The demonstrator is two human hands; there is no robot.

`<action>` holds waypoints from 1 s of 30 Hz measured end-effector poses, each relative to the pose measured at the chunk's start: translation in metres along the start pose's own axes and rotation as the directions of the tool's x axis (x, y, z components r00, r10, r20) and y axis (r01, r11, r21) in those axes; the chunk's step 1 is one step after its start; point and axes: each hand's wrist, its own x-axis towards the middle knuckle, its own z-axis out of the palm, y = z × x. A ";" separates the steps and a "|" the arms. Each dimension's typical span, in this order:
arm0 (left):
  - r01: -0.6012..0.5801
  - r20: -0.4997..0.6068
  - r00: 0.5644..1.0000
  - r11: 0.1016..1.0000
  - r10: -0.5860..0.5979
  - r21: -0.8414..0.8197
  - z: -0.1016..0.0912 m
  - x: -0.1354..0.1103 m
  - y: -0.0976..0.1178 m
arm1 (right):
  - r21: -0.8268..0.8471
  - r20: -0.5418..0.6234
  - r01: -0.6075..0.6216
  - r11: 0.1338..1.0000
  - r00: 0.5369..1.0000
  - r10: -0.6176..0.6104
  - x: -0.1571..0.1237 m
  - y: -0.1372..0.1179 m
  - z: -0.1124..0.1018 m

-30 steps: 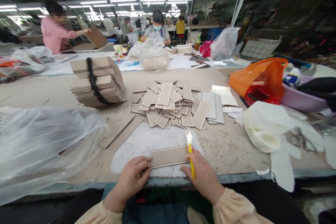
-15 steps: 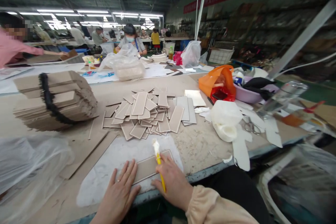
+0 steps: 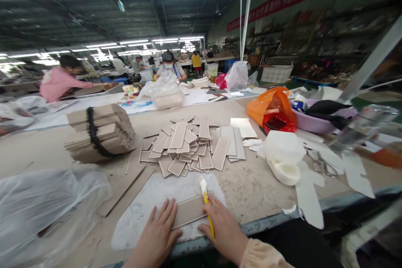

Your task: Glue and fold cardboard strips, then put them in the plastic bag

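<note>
My left hand (image 3: pixel 158 234) lies flat with fingers spread on the left end of a narrow cardboard strip (image 3: pixel 190 209). The strip rests on a white, glue-stained sheet (image 3: pixel 147 201) at the near edge of the table. My right hand (image 3: pixel 224 230) presses on the strip's right end and grips a yellow-handled brush (image 3: pixel 205 203) with white bristles pointing away from me. Beyond the sheet lies a loose pile of several similar cardboard strips (image 3: pixel 191 146).
A bound stack of cardboard (image 3: pixel 100 134) stands at the left, clear plastic sheeting (image 3: pixel 40 209) in front of it. To the right are a white bag (image 3: pixel 282 155), scissors (image 3: pixel 322 165), an orange bag (image 3: pixel 271 106) and a purple basin (image 3: pixel 317 121). Other people work at far tables.
The view has swung to the right and tilted up. My left hand went from curled at the strip's end to flat on it. My right hand keeps the brush in place.
</note>
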 end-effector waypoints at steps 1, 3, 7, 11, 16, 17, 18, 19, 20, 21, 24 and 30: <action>-0.011 -0.026 1.000 1.000 0.012 0.019 0.000 -0.001 0.002 | -0.010 -0.001 0.012 1.000 1.000 -0.012 -0.001 0.001 0.002; -0.010 -0.068 0.998 0.998 0.014 0.059 0.003 -0.003 0.007 | -0.020 -0.007 0.038 0.999 0.999 -0.038 -0.002 0.004 0.007; 0.029 -0.008 1.000 0.999 -0.029 0.038 0.001 -0.003 0.009 | -0.029 -0.028 0.070 0.997 0.997 -0.071 -0.002 0.009 0.012; 0.117 0.204 0.974 0.990 -0.098 -0.082 -0.021 0.014 0.009 | -0.020 -0.087 0.097 0.995 0.991 -0.098 0.000 0.009 0.009; 0.341 0.337 0.910 0.897 -0.241 -0.279 -0.057 0.048 0.019 | 0.075 -0.227 0.096 0.993 0.971 -0.077 0.000 0.007 -0.001; 0.390 0.361 0.891 0.871 -0.275 -0.299 -0.061 0.054 0.019 | 0.069 -0.263 0.114 0.991 0.960 -0.092 -0.001 0.007 -0.005; 0.433 0.388 0.871 0.847 -0.303 -0.310 -0.063 0.059 0.019 | 0.051 -0.299 0.142 0.989 0.946 -0.121 -0.001 0.009 -0.008; 0.470 0.413 0.850 0.823 -0.326 -0.318 -0.065 0.063 0.018 | 0.025 -0.331 0.170 0.985 0.931 -0.153 -0.002 0.010 -0.012; 0.501 0.434 0.833 0.800 -0.343 -0.331 -0.065 0.066 0.016 | -0.005 -0.350 0.199 0.980 0.918 -0.188 -0.002 0.013 -0.016; 0.529 0.456 0.817 0.773 -0.352 -0.351 -0.065 0.067 0.014 | -0.036 -0.373 0.228 0.973 0.900 -0.225 -0.001 0.015 -0.020; 0.583 0.504 0.793 0.668 -0.343 -0.462 -0.064 0.063 0.011 | -0.095 -0.411 0.261 0.961 0.868 -0.277 -0.001 0.020 -0.030; 0.575 0.477 0.817 0.395 -0.324 -0.716 -0.076 0.065 0.008 | -0.112 -0.474 0.228 0.967 0.843 -0.254 -0.005 0.014 -0.048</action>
